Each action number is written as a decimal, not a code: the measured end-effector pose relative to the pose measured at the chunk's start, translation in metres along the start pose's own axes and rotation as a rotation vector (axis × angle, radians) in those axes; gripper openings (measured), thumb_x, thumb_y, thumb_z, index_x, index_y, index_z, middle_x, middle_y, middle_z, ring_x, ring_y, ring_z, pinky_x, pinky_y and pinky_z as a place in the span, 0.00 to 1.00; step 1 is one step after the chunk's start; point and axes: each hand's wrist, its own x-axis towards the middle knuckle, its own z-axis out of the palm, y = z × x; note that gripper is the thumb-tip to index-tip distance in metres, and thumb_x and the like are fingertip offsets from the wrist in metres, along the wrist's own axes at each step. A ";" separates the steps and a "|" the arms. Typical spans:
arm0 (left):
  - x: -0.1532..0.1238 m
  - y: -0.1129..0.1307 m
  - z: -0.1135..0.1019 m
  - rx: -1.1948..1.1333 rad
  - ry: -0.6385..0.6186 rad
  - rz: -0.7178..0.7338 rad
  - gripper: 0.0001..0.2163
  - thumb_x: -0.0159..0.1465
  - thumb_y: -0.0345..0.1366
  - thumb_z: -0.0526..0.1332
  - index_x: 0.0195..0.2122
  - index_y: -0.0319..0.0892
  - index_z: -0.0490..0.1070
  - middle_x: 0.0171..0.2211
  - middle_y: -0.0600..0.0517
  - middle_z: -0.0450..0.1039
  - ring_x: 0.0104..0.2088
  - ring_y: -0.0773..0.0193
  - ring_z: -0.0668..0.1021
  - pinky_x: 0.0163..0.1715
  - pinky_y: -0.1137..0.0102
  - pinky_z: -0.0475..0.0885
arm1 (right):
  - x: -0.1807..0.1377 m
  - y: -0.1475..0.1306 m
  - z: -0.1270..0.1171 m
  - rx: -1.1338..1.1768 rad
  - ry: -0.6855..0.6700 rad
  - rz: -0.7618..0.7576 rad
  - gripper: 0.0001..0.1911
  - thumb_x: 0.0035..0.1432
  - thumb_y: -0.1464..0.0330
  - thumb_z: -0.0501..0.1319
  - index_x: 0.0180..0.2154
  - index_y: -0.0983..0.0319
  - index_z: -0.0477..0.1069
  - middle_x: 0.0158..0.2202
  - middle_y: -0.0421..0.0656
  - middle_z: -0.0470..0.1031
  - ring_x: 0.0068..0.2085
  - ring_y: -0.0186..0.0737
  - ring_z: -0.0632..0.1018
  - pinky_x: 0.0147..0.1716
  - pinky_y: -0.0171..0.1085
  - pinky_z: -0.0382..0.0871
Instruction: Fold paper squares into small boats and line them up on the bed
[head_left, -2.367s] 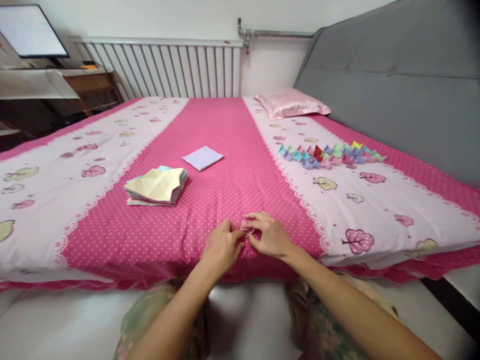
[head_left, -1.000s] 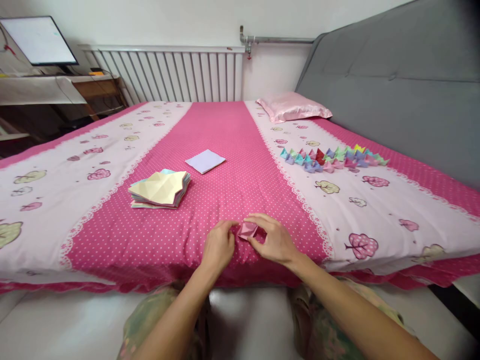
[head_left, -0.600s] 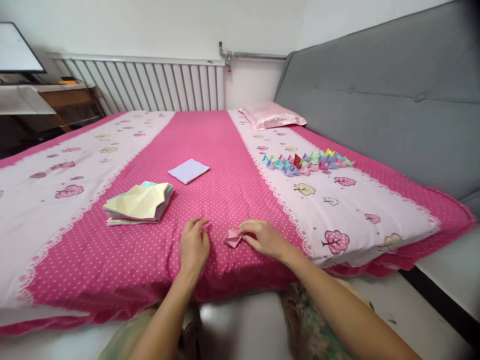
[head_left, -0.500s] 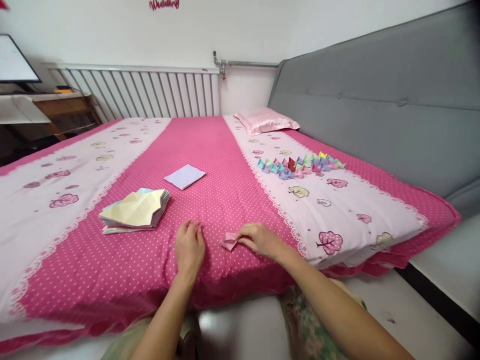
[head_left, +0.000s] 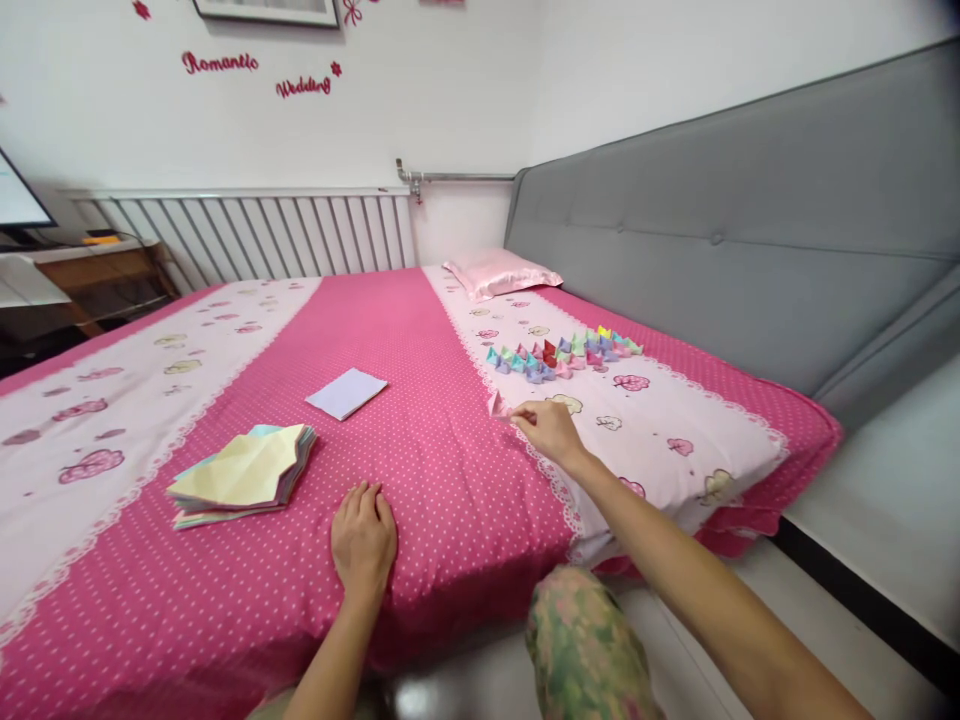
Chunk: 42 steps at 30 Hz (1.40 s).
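On the bed (head_left: 420, 330), the right hand (head_left: 547, 430) pinches a pink folded paper (head_left: 496, 405) near the row of paper shapes (head_left: 559, 352). The left hand (head_left: 364, 540) lies flat and empty on the cover.

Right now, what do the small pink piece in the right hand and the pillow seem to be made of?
The pink piece looks like thin matte paper: it keeps sharp creases and points. The pillow seems a glossy, satin-like fabric: it shows a soft sheen and loose wrinkles.
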 end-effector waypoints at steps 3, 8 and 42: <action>0.001 0.000 0.000 0.020 -0.008 -0.002 0.15 0.61 0.34 0.47 0.43 0.39 0.69 0.45 0.43 0.71 0.48 0.57 0.71 0.51 0.62 0.61 | 0.029 0.027 -0.005 -0.090 0.045 0.092 0.09 0.51 0.70 0.58 0.33 0.61 0.77 0.32 0.43 0.79 0.35 0.40 0.78 0.37 0.36 0.69; 0.003 -0.001 0.001 0.044 -0.031 -0.007 0.15 0.61 0.34 0.47 0.43 0.37 0.69 0.46 0.42 0.71 0.48 0.57 0.70 0.51 0.63 0.60 | 0.074 0.061 0.009 -0.207 0.023 0.222 0.11 0.51 0.72 0.57 0.35 0.61 0.77 0.35 0.45 0.78 0.38 0.42 0.77 0.38 0.35 0.68; -0.008 -0.004 0.006 0.034 0.002 -0.059 0.13 0.59 0.31 0.51 0.41 0.37 0.72 0.44 0.45 0.73 0.46 0.57 0.72 0.50 0.62 0.64 | 0.005 0.042 0.086 -0.152 -0.214 -0.010 0.11 0.56 0.64 0.51 0.30 0.58 0.69 0.25 0.38 0.72 0.27 0.36 0.73 0.24 0.32 0.55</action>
